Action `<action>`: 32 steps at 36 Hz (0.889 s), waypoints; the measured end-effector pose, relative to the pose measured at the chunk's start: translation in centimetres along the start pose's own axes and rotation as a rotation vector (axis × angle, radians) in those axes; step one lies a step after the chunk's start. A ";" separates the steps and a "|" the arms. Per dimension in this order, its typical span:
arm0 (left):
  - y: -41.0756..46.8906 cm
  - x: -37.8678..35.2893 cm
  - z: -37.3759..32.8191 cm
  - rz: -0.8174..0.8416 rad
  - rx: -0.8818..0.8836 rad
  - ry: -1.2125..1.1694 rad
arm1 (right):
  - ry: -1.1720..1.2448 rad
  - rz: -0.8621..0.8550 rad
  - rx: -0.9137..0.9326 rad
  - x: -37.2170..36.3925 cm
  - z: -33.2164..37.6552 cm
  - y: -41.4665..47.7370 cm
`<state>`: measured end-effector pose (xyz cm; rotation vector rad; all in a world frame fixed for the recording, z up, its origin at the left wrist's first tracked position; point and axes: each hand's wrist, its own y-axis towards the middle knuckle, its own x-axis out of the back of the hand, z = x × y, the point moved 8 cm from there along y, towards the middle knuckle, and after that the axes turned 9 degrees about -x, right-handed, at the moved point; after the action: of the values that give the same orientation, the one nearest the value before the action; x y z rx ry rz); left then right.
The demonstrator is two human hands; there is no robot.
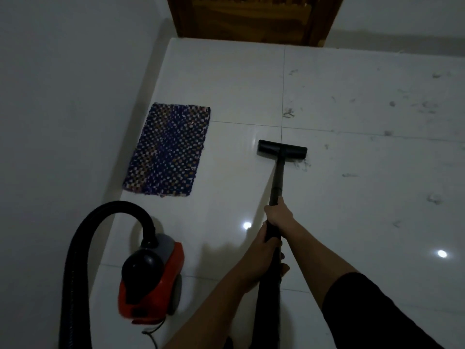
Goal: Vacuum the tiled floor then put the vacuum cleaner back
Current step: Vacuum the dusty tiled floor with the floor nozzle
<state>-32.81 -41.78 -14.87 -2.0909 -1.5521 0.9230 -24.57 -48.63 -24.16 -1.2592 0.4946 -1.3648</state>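
The black vacuum wand [278, 177] runs from my hands down to a flat black floor nozzle [282, 149] resting on the glossy white tiled floor [226, 79]. My right hand [278, 214] grips the wand higher along it, and my left hand [264, 245] grips it just behind. The red and black canister vacuum cleaner [151, 278] sits on the floor at lower left, its black ribbed hose [83, 235] arching up and over to the left. Grey dust clumps and hair [288, 113] lie scattered ahead and to the right of the nozzle.
A blue patterned woven mat [168, 149] lies on the floor by the white left wall [63, 96]. A dark wooden door [251, 16] stands at the far end. The vacuum's thin cord [151, 333] trails near the bottom edge.
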 end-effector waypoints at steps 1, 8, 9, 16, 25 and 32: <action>-0.4 -0.2 0.3 0.002 -0.001 0.001 | -0.003 -0.005 0.000 0.1 -0.4 -0.2; -2.8 -0.8 2.3 0.036 0.012 0.019 | 0.022 -0.021 -0.041 -0.5 -4.0 -1.5; -3.3 -0.9 2.8 0.042 0.015 0.028 | 0.027 -0.026 -0.051 -0.7 -4.7 -1.8; -5.3 -1.1 5.2 0.069 0.033 0.078 | 0.074 -0.024 -0.099 -1.9 -8.3 -2.6; -5.2 -1.5 6.6 0.082 0.042 0.085 | 0.096 -0.019 -0.084 -2.1 -10.0 -2.0; -3.7 -1.1 6.4 0.029 0.045 0.060 | 0.034 0.024 -0.083 -2.4 -8.8 -0.6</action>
<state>-40.09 -42.16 -16.75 -2.0954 -1.4618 0.8884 -33.09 -49.59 -27.49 -1.2944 0.5936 -1.3592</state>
